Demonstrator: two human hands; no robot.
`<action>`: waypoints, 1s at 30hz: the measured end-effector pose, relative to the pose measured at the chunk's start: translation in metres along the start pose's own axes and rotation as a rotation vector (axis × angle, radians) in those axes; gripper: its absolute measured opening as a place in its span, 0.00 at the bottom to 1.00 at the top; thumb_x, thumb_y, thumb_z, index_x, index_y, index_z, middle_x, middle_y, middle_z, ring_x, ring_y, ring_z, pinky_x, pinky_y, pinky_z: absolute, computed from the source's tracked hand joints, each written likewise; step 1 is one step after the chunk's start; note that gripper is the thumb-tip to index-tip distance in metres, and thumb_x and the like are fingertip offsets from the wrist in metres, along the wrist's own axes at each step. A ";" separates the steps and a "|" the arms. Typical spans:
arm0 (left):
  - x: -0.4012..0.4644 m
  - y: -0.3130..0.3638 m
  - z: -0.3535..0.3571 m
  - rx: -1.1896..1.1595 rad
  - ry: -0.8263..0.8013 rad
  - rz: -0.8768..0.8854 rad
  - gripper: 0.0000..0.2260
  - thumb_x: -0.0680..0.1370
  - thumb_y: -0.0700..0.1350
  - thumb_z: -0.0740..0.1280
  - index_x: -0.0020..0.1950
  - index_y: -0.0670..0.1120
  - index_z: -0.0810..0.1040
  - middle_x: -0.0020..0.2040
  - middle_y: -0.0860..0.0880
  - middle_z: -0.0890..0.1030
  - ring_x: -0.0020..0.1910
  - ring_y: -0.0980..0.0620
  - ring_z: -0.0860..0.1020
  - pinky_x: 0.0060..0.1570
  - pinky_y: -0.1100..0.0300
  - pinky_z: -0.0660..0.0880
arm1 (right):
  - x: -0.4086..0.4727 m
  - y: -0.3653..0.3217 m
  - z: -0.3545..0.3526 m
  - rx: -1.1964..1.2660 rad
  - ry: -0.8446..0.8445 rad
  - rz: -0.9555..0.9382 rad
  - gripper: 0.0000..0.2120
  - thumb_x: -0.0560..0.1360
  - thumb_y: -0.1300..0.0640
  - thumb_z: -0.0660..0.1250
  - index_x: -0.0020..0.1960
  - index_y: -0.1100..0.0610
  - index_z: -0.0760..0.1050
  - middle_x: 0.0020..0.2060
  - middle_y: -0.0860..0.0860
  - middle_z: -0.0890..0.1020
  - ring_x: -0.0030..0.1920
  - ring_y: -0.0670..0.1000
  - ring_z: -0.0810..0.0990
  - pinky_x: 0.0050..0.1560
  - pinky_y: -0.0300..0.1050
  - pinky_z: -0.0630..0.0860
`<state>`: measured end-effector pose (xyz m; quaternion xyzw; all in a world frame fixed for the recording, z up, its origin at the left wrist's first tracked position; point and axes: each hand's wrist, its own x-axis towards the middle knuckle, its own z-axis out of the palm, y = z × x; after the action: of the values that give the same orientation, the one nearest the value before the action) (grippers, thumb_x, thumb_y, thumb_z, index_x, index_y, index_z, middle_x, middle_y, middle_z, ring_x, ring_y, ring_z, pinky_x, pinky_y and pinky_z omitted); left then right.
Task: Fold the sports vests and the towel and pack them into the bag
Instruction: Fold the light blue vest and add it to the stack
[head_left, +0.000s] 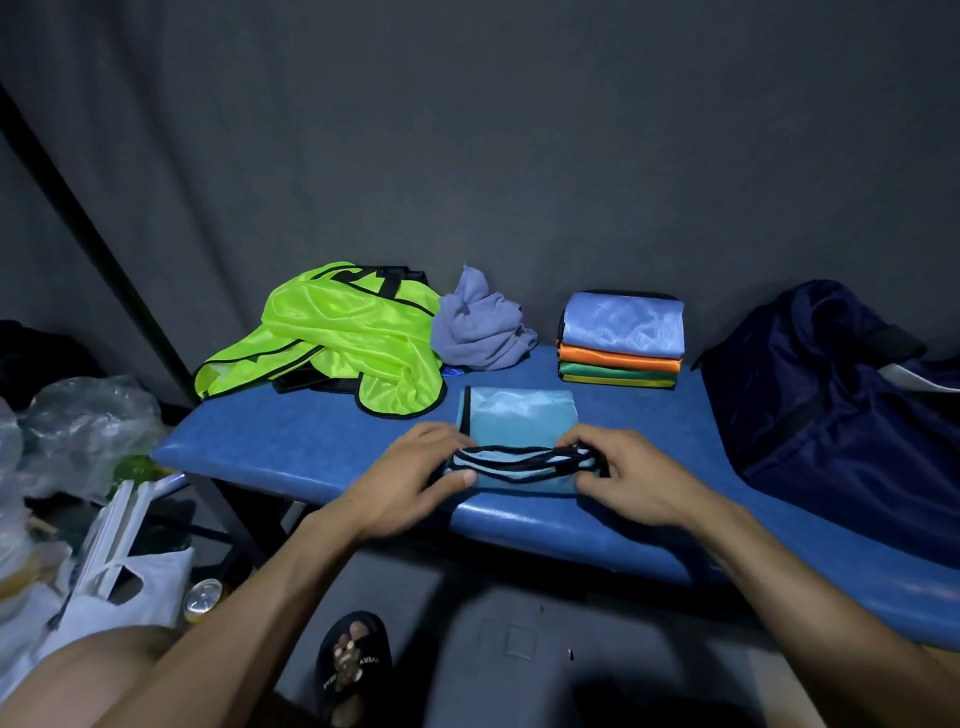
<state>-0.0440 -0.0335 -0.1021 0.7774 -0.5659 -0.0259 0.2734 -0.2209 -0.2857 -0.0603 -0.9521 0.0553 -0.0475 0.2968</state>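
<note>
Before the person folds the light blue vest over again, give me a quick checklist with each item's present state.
1. Both hands on the vest: left hand and right hand hold the near end of the light blue vest: ok.
2. Vest flat on the bench: ok.
3. Folded stack clear of the fold: ok.
4. Neon vests and towel folded: not ok.
5. Bag open: cannot tell.

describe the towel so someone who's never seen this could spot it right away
On the blue bench, look at the back edge by the grey wall. The towel is the crumpled lilac heap between the neon vests and the folded stack. It alone is matte, soft cloth with no black trim.
</note>
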 end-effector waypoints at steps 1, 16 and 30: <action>-0.001 0.005 0.001 -0.053 -0.015 -0.050 0.20 0.82 0.63 0.56 0.57 0.49 0.77 0.54 0.55 0.78 0.59 0.56 0.72 0.63 0.57 0.69 | -0.002 0.000 -0.002 0.069 -0.034 0.035 0.12 0.75 0.62 0.68 0.54 0.48 0.78 0.34 0.37 0.79 0.32 0.40 0.73 0.36 0.35 0.68; 0.069 0.008 -0.007 -0.170 -0.035 -0.544 0.24 0.85 0.57 0.56 0.34 0.45 0.65 0.32 0.48 0.70 0.33 0.49 0.68 0.35 0.53 0.62 | 0.056 0.008 0.018 0.126 0.193 0.299 0.10 0.82 0.54 0.55 0.58 0.47 0.74 0.43 0.50 0.80 0.44 0.52 0.78 0.47 0.50 0.73; 0.080 -0.033 -0.029 0.024 0.070 -0.138 0.08 0.77 0.54 0.73 0.47 0.54 0.75 0.40 0.56 0.81 0.36 0.57 0.75 0.39 0.53 0.75 | 0.067 0.033 0.006 -0.452 0.297 -0.184 0.01 0.78 0.56 0.70 0.49 0.52 0.79 0.44 0.46 0.78 0.47 0.53 0.77 0.48 0.53 0.72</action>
<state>0.0234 -0.0862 -0.0713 0.8181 -0.5014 -0.0106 0.2815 -0.1559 -0.3181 -0.0799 -0.9778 0.0209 -0.1995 0.0600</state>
